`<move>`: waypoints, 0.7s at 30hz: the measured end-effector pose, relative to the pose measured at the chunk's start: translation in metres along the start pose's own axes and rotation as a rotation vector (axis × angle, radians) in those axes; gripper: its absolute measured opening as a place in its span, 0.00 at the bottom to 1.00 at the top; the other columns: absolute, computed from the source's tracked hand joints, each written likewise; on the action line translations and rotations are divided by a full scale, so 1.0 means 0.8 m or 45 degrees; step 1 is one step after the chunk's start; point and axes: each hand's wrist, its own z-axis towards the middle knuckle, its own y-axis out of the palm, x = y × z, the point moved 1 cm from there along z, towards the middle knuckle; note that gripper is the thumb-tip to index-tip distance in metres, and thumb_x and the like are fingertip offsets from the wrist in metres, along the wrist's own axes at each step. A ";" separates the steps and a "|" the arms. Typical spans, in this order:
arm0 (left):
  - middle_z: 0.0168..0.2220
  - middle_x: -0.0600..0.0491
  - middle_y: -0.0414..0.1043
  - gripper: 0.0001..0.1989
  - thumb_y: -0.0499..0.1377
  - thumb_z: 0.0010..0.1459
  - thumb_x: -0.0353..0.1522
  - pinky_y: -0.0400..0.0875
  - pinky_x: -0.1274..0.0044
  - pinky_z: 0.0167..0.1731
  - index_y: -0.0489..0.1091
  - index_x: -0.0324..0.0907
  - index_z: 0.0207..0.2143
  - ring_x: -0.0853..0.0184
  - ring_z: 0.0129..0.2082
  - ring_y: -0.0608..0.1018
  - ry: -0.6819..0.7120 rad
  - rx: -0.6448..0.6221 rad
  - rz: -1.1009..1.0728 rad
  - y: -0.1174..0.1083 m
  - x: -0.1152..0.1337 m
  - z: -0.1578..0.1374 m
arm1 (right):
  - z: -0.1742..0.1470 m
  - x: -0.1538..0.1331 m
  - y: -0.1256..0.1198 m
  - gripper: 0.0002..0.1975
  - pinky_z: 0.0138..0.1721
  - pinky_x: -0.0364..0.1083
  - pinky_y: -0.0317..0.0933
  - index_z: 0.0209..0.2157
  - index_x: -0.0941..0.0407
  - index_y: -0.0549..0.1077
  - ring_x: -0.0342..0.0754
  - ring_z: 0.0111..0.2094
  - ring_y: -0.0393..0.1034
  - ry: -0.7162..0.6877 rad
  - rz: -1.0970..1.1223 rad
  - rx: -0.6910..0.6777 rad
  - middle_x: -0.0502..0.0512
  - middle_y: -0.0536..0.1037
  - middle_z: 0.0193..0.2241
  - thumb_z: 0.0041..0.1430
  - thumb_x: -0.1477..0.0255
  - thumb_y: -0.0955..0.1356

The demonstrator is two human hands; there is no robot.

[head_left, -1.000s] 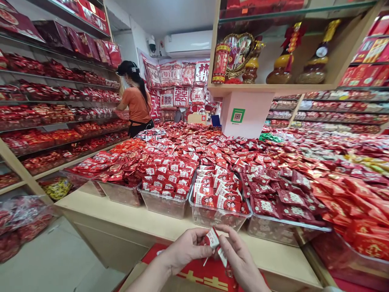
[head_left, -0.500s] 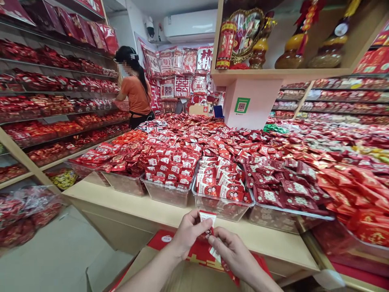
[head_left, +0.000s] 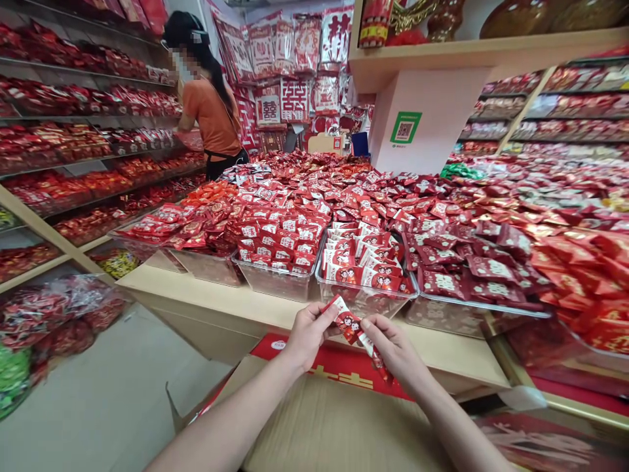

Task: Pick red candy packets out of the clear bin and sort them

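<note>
While both hands are just in front of the tub [head_left: 386, 303], a red-and-white strip [head_left: 350, 326] slants between them. The left hand [head_left: 305, 335] pinches its upper end, thumb on top and fingers curled behind, so the cartoon print shows between the two grips. The right hand [head_left: 399, 347] clasps it near a white section, and the remaining length trails below those fingers. Similar packets [head_left: 346, 274] fill the tub. Nearer than the tub is a box [head_left: 329, 426]; well beyond it, to the left, stands a person [head_left: 211, 121] in orange.
</note>
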 end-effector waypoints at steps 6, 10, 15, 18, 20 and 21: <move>0.26 0.56 0.67 0.15 0.63 0.43 0.34 0.65 0.80 0.31 0.63 0.37 0.33 0.75 0.26 0.68 0.071 -0.091 0.319 -0.003 0.002 -0.001 | 0.001 0.004 0.006 0.16 0.19 0.38 0.53 0.29 0.57 0.66 0.37 0.18 0.56 -0.083 -0.059 -0.136 0.44 0.64 0.18 0.53 0.58 0.61; 0.24 0.57 0.65 0.16 0.63 0.42 0.34 0.63 0.81 0.28 0.64 0.36 0.32 0.76 0.24 0.66 0.058 -0.104 0.426 -0.005 0.005 -0.002 | 0.000 0.003 0.005 0.16 0.21 0.40 0.53 0.27 0.57 0.67 0.39 0.18 0.56 -0.100 -0.163 -0.136 0.45 0.63 0.17 0.54 0.58 0.60; 0.25 0.55 0.65 0.17 0.63 0.42 0.36 0.63 0.80 0.29 0.66 0.35 0.34 0.74 0.25 0.66 0.053 -0.118 0.447 -0.010 0.004 0.001 | 0.002 0.002 0.007 0.17 0.27 0.40 0.55 0.29 0.58 0.69 0.41 0.24 0.60 -0.150 -0.192 -0.132 0.48 0.66 0.21 0.55 0.59 0.60; 0.25 0.55 0.65 0.16 0.62 0.43 0.36 0.62 0.80 0.29 0.66 0.35 0.32 0.74 0.25 0.66 0.071 -0.122 0.500 -0.013 0.002 0.003 | 0.001 0.001 0.008 0.17 0.26 0.41 0.57 0.31 0.57 0.70 0.42 0.24 0.61 -0.150 -0.195 -0.126 0.49 0.68 0.22 0.55 0.58 0.59; 0.25 0.55 0.65 0.15 0.61 0.44 0.37 0.63 0.80 0.29 0.66 0.36 0.33 0.74 0.25 0.66 0.095 -0.131 0.551 -0.013 0.003 0.003 | 0.001 -0.001 0.008 0.18 0.26 0.41 0.57 0.30 0.57 0.70 0.42 0.25 0.62 -0.169 -0.206 -0.112 0.50 0.69 0.23 0.55 0.57 0.59; 0.26 0.54 0.66 0.16 0.60 0.46 0.37 0.63 0.80 0.30 0.66 0.36 0.34 0.73 0.26 0.67 0.116 -0.142 0.564 -0.012 0.004 0.003 | 0.001 -0.002 0.007 0.18 0.25 0.41 0.58 0.31 0.57 0.70 0.42 0.24 0.62 -0.172 -0.202 -0.100 0.50 0.69 0.22 0.54 0.57 0.60</move>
